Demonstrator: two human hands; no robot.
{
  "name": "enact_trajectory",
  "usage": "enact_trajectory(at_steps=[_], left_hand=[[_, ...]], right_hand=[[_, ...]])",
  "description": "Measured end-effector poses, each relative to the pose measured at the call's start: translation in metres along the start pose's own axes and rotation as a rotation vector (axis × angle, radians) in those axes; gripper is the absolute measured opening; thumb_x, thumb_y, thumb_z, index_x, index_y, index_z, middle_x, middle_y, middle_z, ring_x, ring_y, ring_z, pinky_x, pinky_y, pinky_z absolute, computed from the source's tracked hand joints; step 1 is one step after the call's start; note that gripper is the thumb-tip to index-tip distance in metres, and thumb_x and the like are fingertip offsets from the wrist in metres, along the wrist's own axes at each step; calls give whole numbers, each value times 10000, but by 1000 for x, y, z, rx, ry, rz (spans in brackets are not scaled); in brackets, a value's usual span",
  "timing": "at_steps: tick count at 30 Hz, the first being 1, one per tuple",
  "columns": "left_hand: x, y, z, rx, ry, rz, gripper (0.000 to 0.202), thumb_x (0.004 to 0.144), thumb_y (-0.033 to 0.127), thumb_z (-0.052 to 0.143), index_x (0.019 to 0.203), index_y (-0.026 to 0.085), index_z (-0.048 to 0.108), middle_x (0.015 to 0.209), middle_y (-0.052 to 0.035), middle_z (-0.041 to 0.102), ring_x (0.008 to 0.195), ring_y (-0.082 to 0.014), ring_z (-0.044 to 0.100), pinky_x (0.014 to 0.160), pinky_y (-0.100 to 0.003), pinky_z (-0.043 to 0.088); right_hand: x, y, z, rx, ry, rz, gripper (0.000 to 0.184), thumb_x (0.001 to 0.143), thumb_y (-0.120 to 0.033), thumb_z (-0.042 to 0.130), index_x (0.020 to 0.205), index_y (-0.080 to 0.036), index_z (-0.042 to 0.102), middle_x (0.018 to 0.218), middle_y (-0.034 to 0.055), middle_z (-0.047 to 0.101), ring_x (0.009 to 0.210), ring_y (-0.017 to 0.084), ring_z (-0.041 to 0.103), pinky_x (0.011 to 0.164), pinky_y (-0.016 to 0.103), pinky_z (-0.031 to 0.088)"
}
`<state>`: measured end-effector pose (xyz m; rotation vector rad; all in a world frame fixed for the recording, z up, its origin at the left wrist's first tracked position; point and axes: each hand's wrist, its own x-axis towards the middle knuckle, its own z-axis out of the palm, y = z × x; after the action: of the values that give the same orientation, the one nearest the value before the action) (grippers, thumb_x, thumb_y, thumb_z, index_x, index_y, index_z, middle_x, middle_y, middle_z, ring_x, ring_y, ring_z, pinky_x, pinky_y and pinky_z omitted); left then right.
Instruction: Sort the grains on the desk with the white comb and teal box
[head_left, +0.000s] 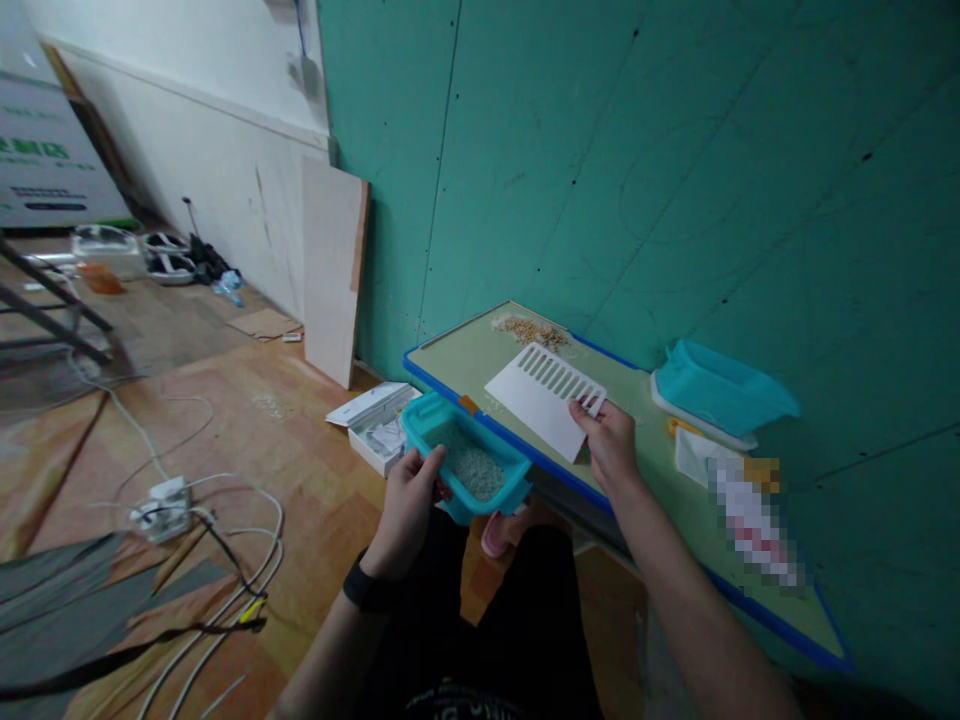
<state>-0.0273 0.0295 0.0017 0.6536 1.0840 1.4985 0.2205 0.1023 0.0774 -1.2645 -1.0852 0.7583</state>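
Observation:
My left hand [409, 500] is closed on the near rim of a teal plastic bin [504, 462] holding pale grey granules [475, 470], kept just below the front edge of a green table [480, 355] with a blue border. My right hand [611, 445] pinches the corner of a white slotted scoop [541, 397] that lies flat on the table near that edge. A small pile of tan granules [534, 331] sits at the table's far left corner, beyond the scoop.
A teal tray on a white base [716, 388] and a white container [697, 455] stand at the table's right, against the teal wall. On the wooden floor lie an open white box [375, 420], a power strip [163, 505] with cables, and a leaning board [331, 265].

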Motion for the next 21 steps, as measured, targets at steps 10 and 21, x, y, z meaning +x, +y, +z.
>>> enact_trajectory(at_steps=[10,21], left_hand=[[1,0,1,-37,-11,-28,485,647,579,855,701,196,564,479,51,569,402,-104,531,422,-209,435],[2,-4,3,-23,-10,-2,485,659,590,843,712,201,557,465,51,565,394,-105,529,416,-206,418]], right_hand=[[-22,-23,-5,127,-73,185,528,413,-486,989,752,-176,727,677,35,736,639,243,696,598,346,549],[-10,-17,-15,145,25,204,581,355,-494,986,769,-177,731,704,38,751,645,233,691,603,344,550]])
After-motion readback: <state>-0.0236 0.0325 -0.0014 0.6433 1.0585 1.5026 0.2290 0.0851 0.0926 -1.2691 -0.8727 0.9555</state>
